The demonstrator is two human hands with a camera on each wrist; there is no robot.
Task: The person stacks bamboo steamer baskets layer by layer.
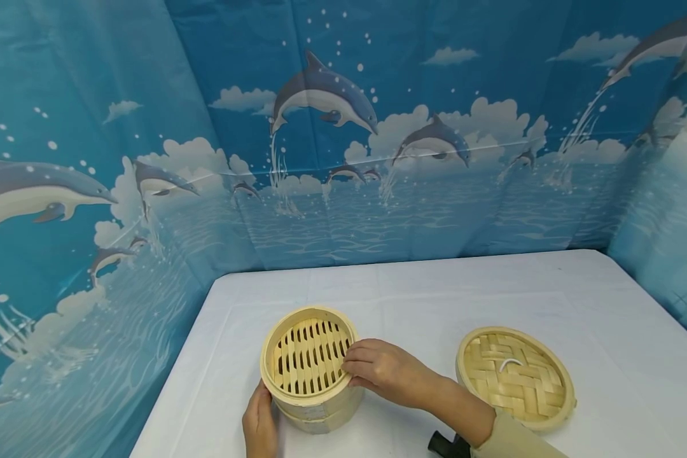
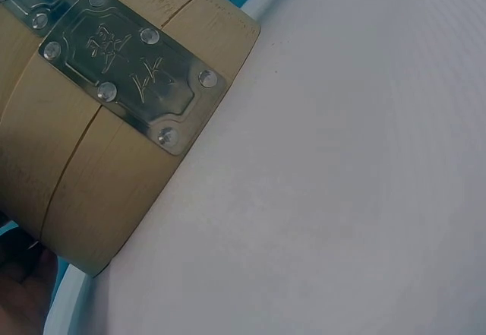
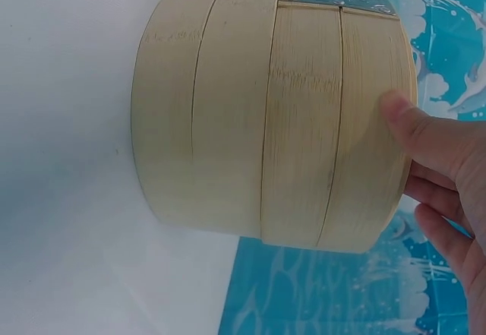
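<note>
A bamboo steamer stands on the table as two stacked baskets. The upper basket point(image 1: 312, 353) has a slotted floor that shows from above. My right hand point(image 1: 383, 372) pinches its right rim, with the thumb point(image 3: 410, 122) on the outer wall and fingers over the edge. Below it, the lower basket point(image 3: 205, 115) sits on the tablecloth. Against the left side of the stack rests my left hand point(image 1: 259, 420), its visible fingers fairly straight. Riveted metal plates point(image 2: 137, 69) join the bands of both baskets. Part of a hand shows dimly at the left wrist view's lower left corner.
A woven bamboo lid point(image 1: 515, 378) with a small white loop lies to the right. A black object point(image 1: 449, 445) is partly hidden by the right forearm. White cloth point(image 1: 412, 299) covers the table, and a dolphin-print curtain point(image 1: 343, 216) hangs around its back and sides.
</note>
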